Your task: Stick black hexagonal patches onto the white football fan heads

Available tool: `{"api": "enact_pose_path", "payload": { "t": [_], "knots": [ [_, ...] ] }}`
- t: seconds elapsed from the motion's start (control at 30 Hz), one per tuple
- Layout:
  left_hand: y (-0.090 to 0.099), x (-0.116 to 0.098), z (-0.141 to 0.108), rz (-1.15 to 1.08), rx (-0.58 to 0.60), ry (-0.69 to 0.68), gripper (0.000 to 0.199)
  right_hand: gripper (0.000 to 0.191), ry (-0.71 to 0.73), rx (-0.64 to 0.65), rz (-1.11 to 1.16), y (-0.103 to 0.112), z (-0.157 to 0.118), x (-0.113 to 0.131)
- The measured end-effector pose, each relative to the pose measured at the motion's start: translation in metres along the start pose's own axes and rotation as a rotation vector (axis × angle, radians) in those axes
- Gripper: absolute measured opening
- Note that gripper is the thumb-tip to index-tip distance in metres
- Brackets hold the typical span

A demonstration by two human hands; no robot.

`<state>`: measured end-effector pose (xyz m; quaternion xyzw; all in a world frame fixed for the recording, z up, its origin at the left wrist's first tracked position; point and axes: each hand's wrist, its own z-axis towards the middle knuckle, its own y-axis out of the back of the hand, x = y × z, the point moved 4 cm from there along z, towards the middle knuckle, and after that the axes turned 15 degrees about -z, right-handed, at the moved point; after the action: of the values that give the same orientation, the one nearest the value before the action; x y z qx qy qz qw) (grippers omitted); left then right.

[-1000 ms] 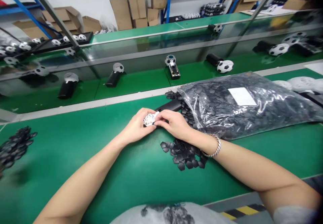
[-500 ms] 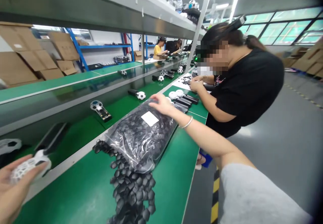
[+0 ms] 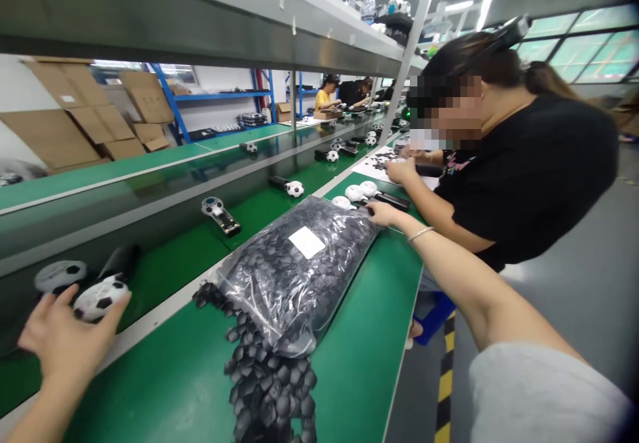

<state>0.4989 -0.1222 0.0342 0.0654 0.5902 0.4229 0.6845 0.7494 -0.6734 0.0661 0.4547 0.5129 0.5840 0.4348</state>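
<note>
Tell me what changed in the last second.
The left hand moved the football-headed device forward from the table to the green strip; whether it let go is unclear. The right hand released it and reached past the bag to the white-headed pieces. The bag and black pieces stayed put.

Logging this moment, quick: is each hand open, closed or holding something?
Left hand: spread around a ball; grip cannot be told.
Right hand: fingers bent at black handles by the bag; grip cannot be told.

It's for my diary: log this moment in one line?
left hand: at soccer-ball device; right hand: by white-headed devices; plastic bag: on green table
</note>
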Motion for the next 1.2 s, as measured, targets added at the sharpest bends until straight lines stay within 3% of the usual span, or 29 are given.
{"api": "enact_pose_path", "payload": {
  "t": [0.03, 0.07, 0.17, 0.27, 0.37, 0.47, 0.5, 0.53, 0.57, 0.63, 0.7, 0.77, 0.83, 0.93, 1.03, 1.2],
  "knots": [
    [0.008, -0.019, -0.013, 0.087, -0.246, -0.04, 0.054, 0.025, -0.006, -0.034, 0.016, 0.008, -0.003, 0.001],
    [0.008, -0.037, -0.024, 0.105, -0.28, -0.071, 0.056, 0.029, -0.008, -0.069, 0.04, 0.018, -0.007, 0.004],
    [0.0, -0.08, -0.055, -0.001, -0.224, -0.052, 0.054, 0.038, 0.058, -0.11, 0.179, 0.047, -0.024, 0.031],
    [-0.02, -0.12, -0.077, -0.298, 0.032, -0.025, 0.058, 0.029, 0.288, 0.03, 0.476, 0.057, -0.058, 0.098],
    [-0.036, -0.155, -0.095, -0.58, 0.232, 0.006, 0.065, 0.031, 0.624, 0.423, 0.951, 0.05, -0.12, 0.193],
    [-0.035, -0.174, -0.115, -0.848, 0.343, 0.04, 0.067, 0.047, 0.919, 0.897, 1.062, 0.033, -0.184, 0.274],
    [-0.03, -0.175, -0.123, -0.907, 0.343, 0.063, 0.063, 0.048, 0.971, 0.999, 1.083, 0.028, -0.196, 0.293],
    [-0.022, -0.173, -0.13, -0.941, 0.317, 0.087, 0.057, 0.05, 0.999, 1.024, 1.067, 0.022, -0.202, 0.307],
    [-0.011, -0.168, -0.136, -0.941, 0.269, 0.11, 0.051, 0.049, 1.009, 0.962, 1.019, 0.017, -0.202, 0.317],
    [0.014, -0.154, -0.145, -0.812, 0.113, 0.129, 0.038, 0.039, 1.021, 0.669, 0.762, 0.007, -0.193, 0.326],
    [0.035, -0.139, -0.151, -0.499, 0.017, 0.141, 0.03, 0.024, 1.027, 0.351, 0.37, -0.003, -0.184, 0.327],
    [0.045, -0.126, -0.155, -0.114, 0.008, 0.146, 0.027, 0.018, 1.051, 0.184, 0.05, -0.015, -0.182, 0.326],
    [0.041, -0.115, -0.158, 0.194, 0.052, 0.15, 0.029, 0.013, 1.091, 0.139, -0.104, -0.026, -0.186, 0.327],
    [0.022, -0.1, -0.16, 0.438, 0.125, 0.176, 0.032, 0.007, 1.137, 0.07, -0.18, -0.034, -0.194, 0.33],
    [0.004, -0.094, -0.16, 0.506, 0.199, 0.178, 0.042, 0.009, 1.186, -0.028, -0.248, -0.036, -0.202, 0.332],
    [-0.01, -0.094, -0.163, 0.397, 0.368, 0.159, 0.073, 0.013, 1.21, -0.124, -0.294, -0.042, -0.203, 0.332]
  ]
}}
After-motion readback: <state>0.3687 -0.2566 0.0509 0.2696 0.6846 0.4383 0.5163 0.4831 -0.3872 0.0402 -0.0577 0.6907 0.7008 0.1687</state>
